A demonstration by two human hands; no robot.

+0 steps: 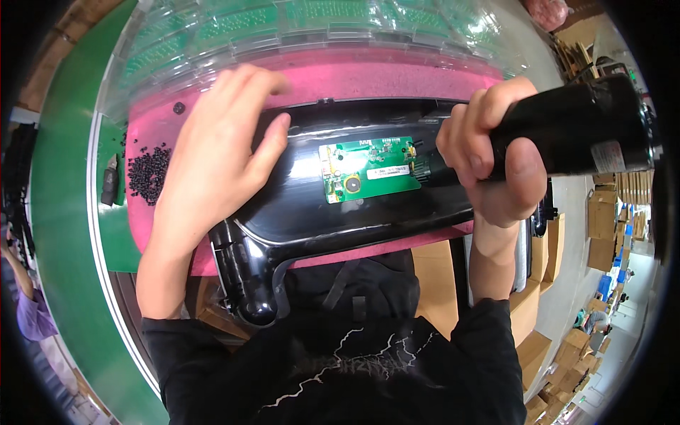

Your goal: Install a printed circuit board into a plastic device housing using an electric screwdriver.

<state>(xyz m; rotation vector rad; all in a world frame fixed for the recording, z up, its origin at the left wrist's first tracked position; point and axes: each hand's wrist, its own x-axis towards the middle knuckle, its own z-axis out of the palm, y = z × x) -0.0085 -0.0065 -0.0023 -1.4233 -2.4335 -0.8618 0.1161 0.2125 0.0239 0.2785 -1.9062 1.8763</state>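
Note:
A glossy black plastic housing (297,216) lies across a pink mat in front of me, with a rounded leg at its near left corner. On its middle rests a green circuit board (386,180) bearing a white label and a round part. My right hand (489,145) wraps around a black electric screwdriver (577,131), held tilted above the housing's right end; its tip is hidden. Over the housing's left end hovers my left hand (223,145), holding nothing, thumb and fingers apart. Beside that hand lies a heap of small black screws (147,176).
Clear plastic trays (304,46) with green boards stand behind the pink mat (368,74). Dark pliers (110,180) lie on the green table (67,152) at left. Cardboard boxes (435,283) sit below the bench, and more boxes line the aisle at right.

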